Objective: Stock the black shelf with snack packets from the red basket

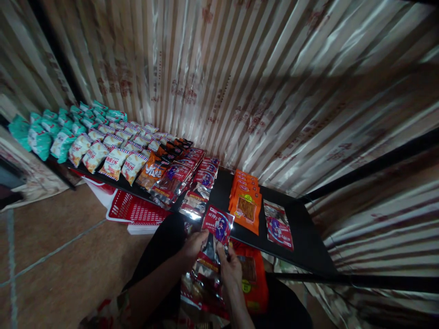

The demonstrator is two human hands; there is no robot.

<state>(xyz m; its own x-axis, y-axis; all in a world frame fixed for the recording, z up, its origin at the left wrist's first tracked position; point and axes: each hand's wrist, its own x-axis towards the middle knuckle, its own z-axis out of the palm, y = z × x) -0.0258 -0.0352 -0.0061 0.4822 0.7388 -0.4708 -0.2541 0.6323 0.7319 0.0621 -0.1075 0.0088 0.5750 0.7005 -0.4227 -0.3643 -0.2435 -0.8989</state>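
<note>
Both my left hand (195, 244) and my right hand (229, 265) are closed on the sides of a red and silver snack packet (218, 224), held at the shelf's front edge. Below it, more red and silver packets and an orange packet (255, 285) rest over my lap. Just beyond my hands, overlapping red snack packets (200, 187) lie in a row on the black shelf (219, 196). To the right is a stack of orange packets (245, 203), and farther right one red packet (277, 226) lies flat by itself.
White and orange snack bags (115, 162) and teal bags (41, 139) stand in rows along the left of the shelf. A red plastic basket (137, 210) sits beneath it on the tiled floor (61, 246). A patterned curtain (206, 82) hangs behind, with black frame bars (373, 162) at right.
</note>
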